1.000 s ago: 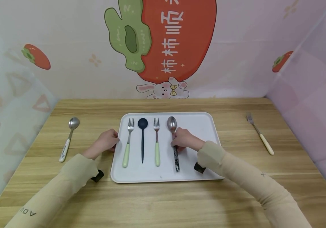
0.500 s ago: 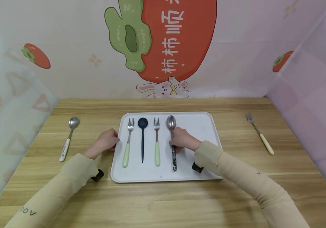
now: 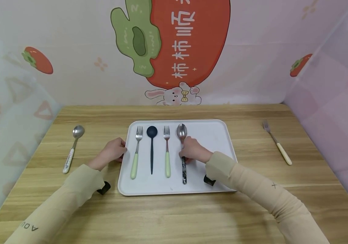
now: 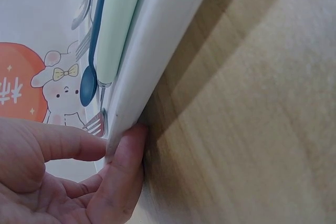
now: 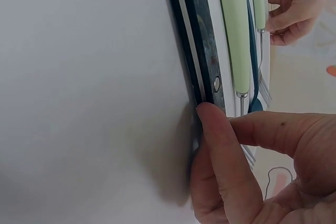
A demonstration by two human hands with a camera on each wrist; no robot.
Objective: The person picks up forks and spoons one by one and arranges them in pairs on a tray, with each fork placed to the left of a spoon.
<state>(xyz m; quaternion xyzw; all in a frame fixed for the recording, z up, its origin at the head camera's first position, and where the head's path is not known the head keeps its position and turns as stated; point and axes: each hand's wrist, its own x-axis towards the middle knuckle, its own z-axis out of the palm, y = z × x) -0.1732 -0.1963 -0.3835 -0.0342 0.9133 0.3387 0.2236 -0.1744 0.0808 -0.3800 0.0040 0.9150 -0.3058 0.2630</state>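
A white tray [image 3: 204, 184] bears a row of cutlery. From the left lie a fork with a light green handle [image 3: 134, 166], a dark blue spoon [image 3: 152, 149], and a second green-handled fork [image 3: 168, 164]. Rightmost on the tray is a metal spoon [image 3: 181, 130] with a dark marbled handle [image 5: 202, 40]. My right hand [image 3: 193, 149] pinches that spoon between thumb and fingers, close over the tray. My left hand [image 3: 114, 150] pinches the tray's left rim; in the left wrist view its thumb and finger [image 4: 126, 150] lie on either side of the edge.
On the wooden table [image 3: 161, 220], a spoon with a white patterned handle [image 3: 69, 159] lies left of the tray. A fork with a cream handle [image 3: 283, 154] lies to the right. Printed cloth walls [image 3: 85, 81] stand behind and at both sides.
My right hand has shifted the marbled-handled spoon slightly left, nearer the second fork, and the spoon now stands straighter. The left hand has stayed on the tray's rim.
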